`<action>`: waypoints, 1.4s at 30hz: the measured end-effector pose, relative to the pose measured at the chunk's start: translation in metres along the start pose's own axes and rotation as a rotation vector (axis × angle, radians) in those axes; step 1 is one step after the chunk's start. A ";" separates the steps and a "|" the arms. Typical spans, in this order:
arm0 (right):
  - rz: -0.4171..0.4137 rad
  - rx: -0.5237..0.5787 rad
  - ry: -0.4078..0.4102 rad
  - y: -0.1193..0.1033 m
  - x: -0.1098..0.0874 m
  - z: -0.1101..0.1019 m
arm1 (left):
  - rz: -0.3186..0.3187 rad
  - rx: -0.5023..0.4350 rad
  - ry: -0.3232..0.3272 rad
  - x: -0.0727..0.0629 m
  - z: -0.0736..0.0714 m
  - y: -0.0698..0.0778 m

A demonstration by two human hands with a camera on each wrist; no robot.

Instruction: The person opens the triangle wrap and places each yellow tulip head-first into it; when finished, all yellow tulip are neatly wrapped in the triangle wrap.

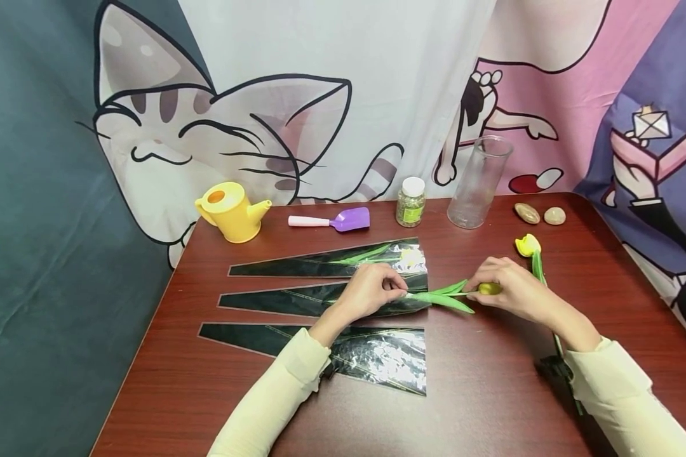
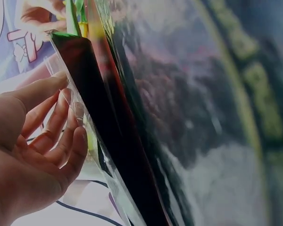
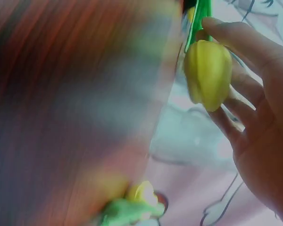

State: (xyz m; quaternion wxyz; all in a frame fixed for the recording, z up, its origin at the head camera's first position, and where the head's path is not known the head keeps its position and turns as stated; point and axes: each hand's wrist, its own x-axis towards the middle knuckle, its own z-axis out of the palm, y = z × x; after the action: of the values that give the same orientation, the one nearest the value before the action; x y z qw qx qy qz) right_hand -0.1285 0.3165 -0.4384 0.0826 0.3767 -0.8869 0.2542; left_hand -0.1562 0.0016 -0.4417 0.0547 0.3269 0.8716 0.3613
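My left hand [image 1: 368,289] pinches the mouth edge of the middle flower sleeve [image 1: 274,302], a tapered black and clear film bag. In the left wrist view, thumb and fingers meet at the sleeve's clear film [image 2: 78,101]. To the right, my right hand [image 1: 511,292] grips a yellow tulip [image 3: 208,73] by its stem just below the bloom. The tulip's green leaves [image 1: 446,301] point left, at the sleeve's mouth; how far the stem reaches inside is hidden by the left hand. Another yellow tulip [image 1: 528,245] lies partly under the right forearm.
A sleeve with a tulip inside [image 1: 309,266] lies behind, another sleeve [image 1: 371,355] in front. Along the back stand a yellow watering can [image 1: 237,216], purple scoop [image 1: 351,219], lidded jar [image 1: 411,206] and clear glass vase [image 1: 477,190], with two stones [image 1: 554,216] at right.
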 end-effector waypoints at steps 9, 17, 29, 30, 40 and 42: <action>0.052 0.026 0.016 -0.023 0.030 0.031 | 0.032 -0.005 0.010 0.000 0.002 0.005; 0.072 0.060 0.061 -0.030 0.039 0.045 | 0.036 0.000 0.009 0.000 0.002 0.007; 0.049 0.043 0.028 -0.028 0.029 0.026 | 0.033 0.012 0.012 0.000 0.002 0.008; 0.059 0.041 0.031 -0.026 0.026 0.022 | 0.036 0.013 0.014 0.000 0.003 0.008; 0.164 0.018 0.053 -0.008 -0.010 0.004 | 0.051 -0.015 0.005 0.000 0.004 0.007; 0.177 0.033 0.021 -0.007 -0.012 0.005 | 0.049 -0.010 0.005 0.000 0.004 0.007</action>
State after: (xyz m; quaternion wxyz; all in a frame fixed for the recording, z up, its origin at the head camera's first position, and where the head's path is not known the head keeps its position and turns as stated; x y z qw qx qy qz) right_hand -0.1149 0.3169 -0.4437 0.0630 0.2956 -0.9114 0.2793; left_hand -0.1515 0.0075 -0.4399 0.0454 0.3470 0.8615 0.3678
